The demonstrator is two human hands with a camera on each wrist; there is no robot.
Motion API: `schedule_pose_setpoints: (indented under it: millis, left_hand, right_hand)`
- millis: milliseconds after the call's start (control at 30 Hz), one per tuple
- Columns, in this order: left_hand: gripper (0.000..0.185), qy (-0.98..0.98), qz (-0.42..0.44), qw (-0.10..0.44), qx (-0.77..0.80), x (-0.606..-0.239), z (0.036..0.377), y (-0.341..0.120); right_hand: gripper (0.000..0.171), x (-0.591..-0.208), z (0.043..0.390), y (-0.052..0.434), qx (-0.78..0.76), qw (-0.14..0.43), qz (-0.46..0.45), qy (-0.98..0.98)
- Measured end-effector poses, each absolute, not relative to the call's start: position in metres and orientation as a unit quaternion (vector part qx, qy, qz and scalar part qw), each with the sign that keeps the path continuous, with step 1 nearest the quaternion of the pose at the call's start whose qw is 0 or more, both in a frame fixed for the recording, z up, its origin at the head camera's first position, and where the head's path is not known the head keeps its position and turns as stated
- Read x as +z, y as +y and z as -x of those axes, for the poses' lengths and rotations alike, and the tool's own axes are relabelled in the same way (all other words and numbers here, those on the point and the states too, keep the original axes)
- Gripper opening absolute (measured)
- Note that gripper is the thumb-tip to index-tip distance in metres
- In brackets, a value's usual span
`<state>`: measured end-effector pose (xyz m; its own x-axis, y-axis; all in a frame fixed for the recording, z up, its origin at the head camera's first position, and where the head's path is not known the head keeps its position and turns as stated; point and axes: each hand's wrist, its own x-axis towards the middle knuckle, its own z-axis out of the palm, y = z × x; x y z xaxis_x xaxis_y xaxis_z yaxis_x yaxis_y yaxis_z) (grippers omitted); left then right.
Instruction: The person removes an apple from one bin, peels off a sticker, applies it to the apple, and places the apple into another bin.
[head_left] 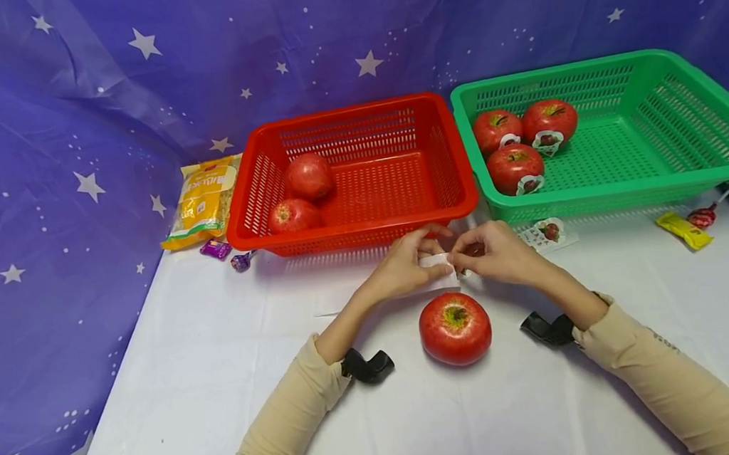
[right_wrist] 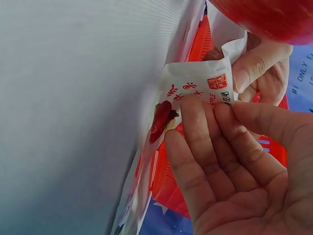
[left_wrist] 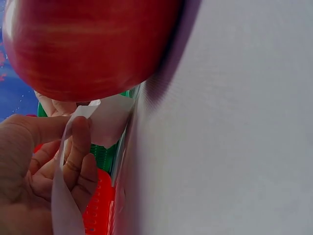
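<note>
Apple [head_left: 454, 328] on table [head_left: 178, 385] right before me, between my wrists. My hands [head_left: 406, 267] [head_left: 498, 253] meet just behind it, sticker sheet [head_left: 434, 263] between them. Two baskets behind: left one [head_left: 450, 171] holds two apples, right one [head_left: 703, 115] three. Snack bag [head_left: 203, 201] left of baskets; candies [head_left: 682, 229] far right.

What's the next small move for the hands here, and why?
Probably peel the sticker off its backing paper and bring it down to the apple. Both the left hand and right hand pinch the sheet just behind that apple, which shows no label, while the three apples in the green basket already carry one.
</note>
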<state>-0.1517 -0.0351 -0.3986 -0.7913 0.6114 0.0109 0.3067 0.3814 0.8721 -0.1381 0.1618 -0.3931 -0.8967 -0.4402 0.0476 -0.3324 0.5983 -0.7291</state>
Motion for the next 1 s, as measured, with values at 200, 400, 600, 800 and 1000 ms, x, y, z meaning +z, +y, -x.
schedule_pose_setpoints:
  millis: [200, 400, 600, 800, 1000]
  left_hand:
    - [0.038, 0.823, -0.277, 0.157, 0.471, -0.398, 0.152, -0.036]
    - [0.030, 0.830, -0.266, 0.189, 0.452, -0.400, 0.158, -0.040]
    - [0.034, 0.857, -0.265, 0.226, 0.380, -0.404, 0.160, -0.046]
    - [0.029, 0.871, -0.305, 0.183, 0.339, -0.399, 0.155, -0.045]
    - [0.039, 0.813, -0.310, 0.168, 0.464, -0.376, 0.146, -0.038]
  right_hand:
    - [0.008, -0.385, 0.137, 0.166, -0.388, 0.057, 0.212, 0.895]
    - [0.008, -0.367, 0.131, 0.170, -0.412, 0.040, 0.191, 0.890]
    - [0.013, -0.340, 0.121, 0.184, -0.565, 0.014, 0.202, 0.800]
    - [0.019, -0.323, 0.113, 0.191, -0.651, -0.090, 0.208, 0.725]
    - [0.016, -0.335, 0.113, 0.171, -0.391, -0.206, 0.351, 0.825]
